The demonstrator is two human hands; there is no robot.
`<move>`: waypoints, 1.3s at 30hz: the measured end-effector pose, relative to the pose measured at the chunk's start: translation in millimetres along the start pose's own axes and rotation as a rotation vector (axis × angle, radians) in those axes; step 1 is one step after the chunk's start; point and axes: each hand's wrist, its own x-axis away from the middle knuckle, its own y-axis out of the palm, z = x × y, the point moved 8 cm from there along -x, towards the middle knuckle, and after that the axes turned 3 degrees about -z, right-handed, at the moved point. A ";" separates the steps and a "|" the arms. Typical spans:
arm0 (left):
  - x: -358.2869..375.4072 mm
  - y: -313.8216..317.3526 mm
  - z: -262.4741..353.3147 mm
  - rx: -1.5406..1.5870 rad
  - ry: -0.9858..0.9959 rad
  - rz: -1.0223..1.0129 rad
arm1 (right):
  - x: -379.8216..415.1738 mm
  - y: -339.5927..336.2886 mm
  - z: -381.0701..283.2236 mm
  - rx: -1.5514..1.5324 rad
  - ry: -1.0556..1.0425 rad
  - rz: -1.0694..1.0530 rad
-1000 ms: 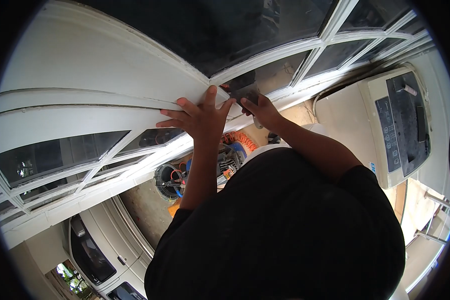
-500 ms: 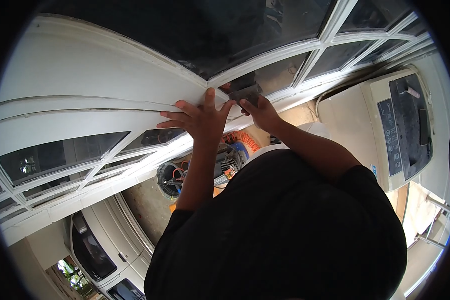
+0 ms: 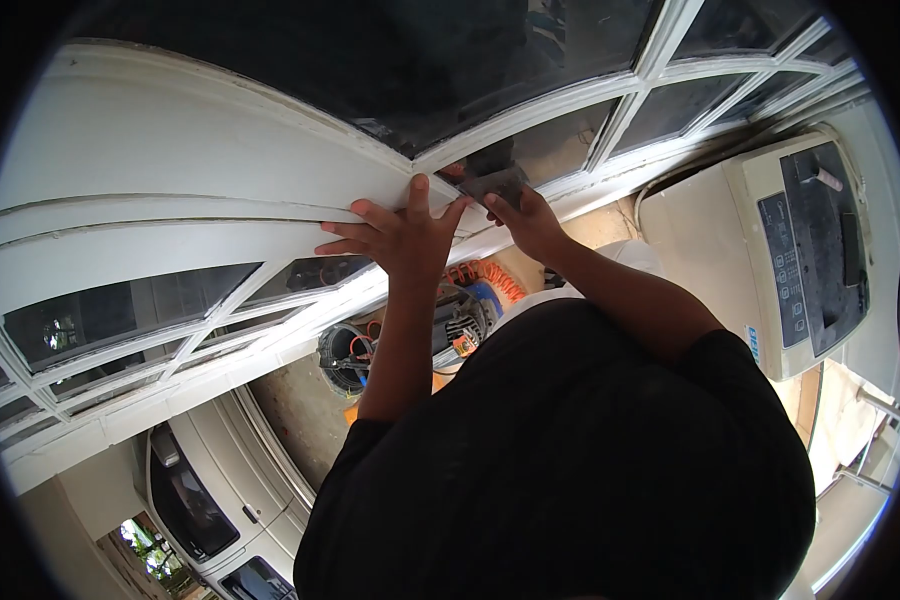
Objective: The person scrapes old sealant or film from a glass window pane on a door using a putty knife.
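Note:
My left hand [image 3: 408,240] lies against the white window frame [image 3: 300,215] with its fingers spread and nothing in it. Just to its right, my right hand [image 3: 533,225] pinches a dark grey flat piece that looks like sandpaper [image 3: 497,184] between thumb and fingers. That piece is against or very near the frame, beside a glass pane [image 3: 570,140]; exact contact cannot be made out. The left thumb points towards the piece. Part of the piece is hidden by the right fingers.
A washing machine [image 3: 705,250] stands close on the right. Below my arms are a coiled orange hose [image 3: 490,273] and a black round container [image 3: 342,358] with cables. A light-coloured vehicle [image 3: 235,480] is at the lower left. Large dark glass [image 3: 420,70] lies ahead.
My right hand has shifted slightly to the right with the grey piece. My left hand stays in nearly the same place on the frame.

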 end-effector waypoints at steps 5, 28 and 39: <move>2.3 2.1 -3.8 0.083 -0.065 0.005 | -2.0 -0.6 -3.5 0.012 -0.029 0.003; 5.7 4.8 -2.5 0.059 -0.059 -0.018 | -1.7 1.2 -7.1 0.086 -0.064 -0.019; 4.4 3.6 -2.3 0.057 -0.053 -0.006 | 0.1 -2.5 -9.4 0.129 -0.069 -0.014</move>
